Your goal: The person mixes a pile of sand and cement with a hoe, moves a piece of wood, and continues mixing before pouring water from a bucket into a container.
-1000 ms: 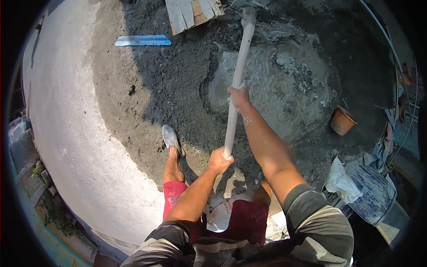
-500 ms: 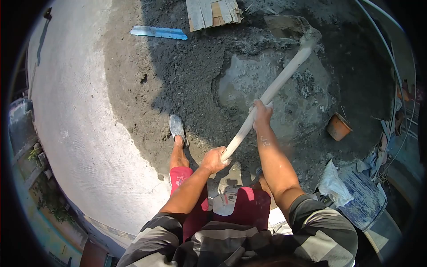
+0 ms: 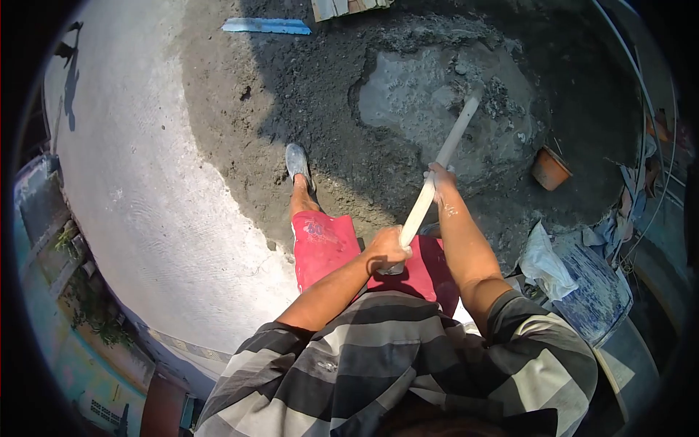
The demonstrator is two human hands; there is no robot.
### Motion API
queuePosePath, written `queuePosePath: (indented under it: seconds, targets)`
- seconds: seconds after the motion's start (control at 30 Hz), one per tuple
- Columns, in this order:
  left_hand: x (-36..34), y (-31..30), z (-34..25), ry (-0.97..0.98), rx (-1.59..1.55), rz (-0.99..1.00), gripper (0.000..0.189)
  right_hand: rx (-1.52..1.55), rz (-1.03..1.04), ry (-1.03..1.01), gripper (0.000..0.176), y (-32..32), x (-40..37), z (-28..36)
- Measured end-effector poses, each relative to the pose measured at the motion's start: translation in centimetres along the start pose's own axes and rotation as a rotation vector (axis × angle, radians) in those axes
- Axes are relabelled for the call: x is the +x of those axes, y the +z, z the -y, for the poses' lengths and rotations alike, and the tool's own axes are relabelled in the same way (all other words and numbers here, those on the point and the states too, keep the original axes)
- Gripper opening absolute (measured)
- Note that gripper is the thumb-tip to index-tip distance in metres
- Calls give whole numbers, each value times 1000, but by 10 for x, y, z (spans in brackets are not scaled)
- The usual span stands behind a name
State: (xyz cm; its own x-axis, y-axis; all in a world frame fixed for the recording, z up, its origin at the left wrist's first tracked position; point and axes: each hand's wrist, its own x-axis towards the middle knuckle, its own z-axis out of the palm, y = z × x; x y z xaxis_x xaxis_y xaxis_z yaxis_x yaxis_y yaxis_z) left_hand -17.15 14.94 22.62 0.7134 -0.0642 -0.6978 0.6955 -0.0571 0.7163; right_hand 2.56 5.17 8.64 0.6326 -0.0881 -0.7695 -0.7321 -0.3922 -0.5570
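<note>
A long pale wooden handle (image 3: 456, 133) runs up and right from my lap to a wet grey cement mix. My left hand (image 3: 388, 247) is wrapped round its lower end, close to my red shorts. Further up the handle, my right hand (image 3: 440, 179) is closed round it. The handle's far end meets the wet mix (image 3: 408, 95), and the tool's head is hidden there. Dark, gritty mortar surrounds the pool.
An orange bucket (image 3: 551, 169) leans on the right. A blue strip (image 3: 266, 26) and a wooden board (image 3: 349, 6) lie at the top. Lower right are a white sack (image 3: 546, 266) and a paint-stained blue sheet (image 3: 595, 291). Pale concrete (image 3: 138, 182) spans the left.
The tool's head, earlier visible above the mix at the upper right, has come down into it. Both hands have moved right with the handle, my left hand also closer to my body.
</note>
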Motion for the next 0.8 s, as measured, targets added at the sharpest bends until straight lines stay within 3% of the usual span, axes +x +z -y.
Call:
queuePosePath:
  seconds: [0.17,0.2,0.27,0.3,0.37,0.4,0.43,0.5,0.57,0.63,0.7,0.73,0.8]
  targets:
    - [30,-5,-19,15,-112,-129,43,94,247,224,22,-3,-58,24]
    - [16,-28,-42,102,-132,-150,45,61,241,107,19,3,-84,41]
    - [5,-57,-49,138,-78,-158,52,121,277,114,15,9,-118,70]
    - [-6,-70,-42,235,-142,-198,50,-58,304,171,16,-1,-104,76]
    - [-47,-131,-30,374,-55,-150,46,-302,243,83,28,3,-152,107]
    - [-73,-166,-17,428,-42,-144,45,-307,203,-11,15,8,-168,111]
    - [-110,-211,-10,323,-72,-97,42,-555,80,-173,23,-7,-89,75]
    - [-142,-276,72,278,108,-595,36,-784,-79,-339,38,15,-133,86]
    - [-205,-331,157,-112,67,-972,32,-909,-136,-391,43,20,-145,82]
    - [-294,-350,222,-521,-27,-1249,31,-1090,-242,-378,55,42,-229,102]
    - [-360,-353,315,-817,-72,-1166,35,-1065,-369,-375,47,55,-272,107]
    - [-403,-336,306,-911,-114,-1188,36,-1047,-373,-369,47,53,-277,105]
    - [-447,-308,347,-983,-100,-1134,35,-1106,-386,-575,46,56,-284,103]
